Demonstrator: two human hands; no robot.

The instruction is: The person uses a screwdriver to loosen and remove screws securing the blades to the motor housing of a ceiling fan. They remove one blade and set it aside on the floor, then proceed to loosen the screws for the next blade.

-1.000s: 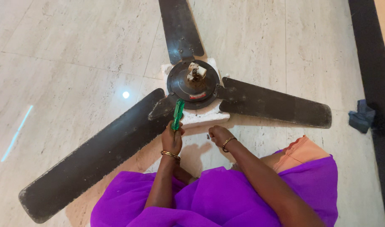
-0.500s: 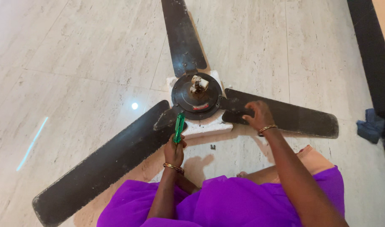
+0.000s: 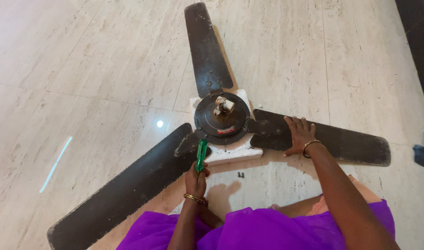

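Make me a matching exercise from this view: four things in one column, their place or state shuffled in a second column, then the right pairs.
Things:
1. green-handled screwdriver
2. right hand
3. small dark screws
4. white foam block

Places or states:
A. lying loose on the pale stone floor
B. gripped in the left hand, tip toward the near blade's bracket
C. pressed flat on the dark fan blade
D. under the round black motor hub

Pairs: 1-B, 2-C, 3-A, 4-D
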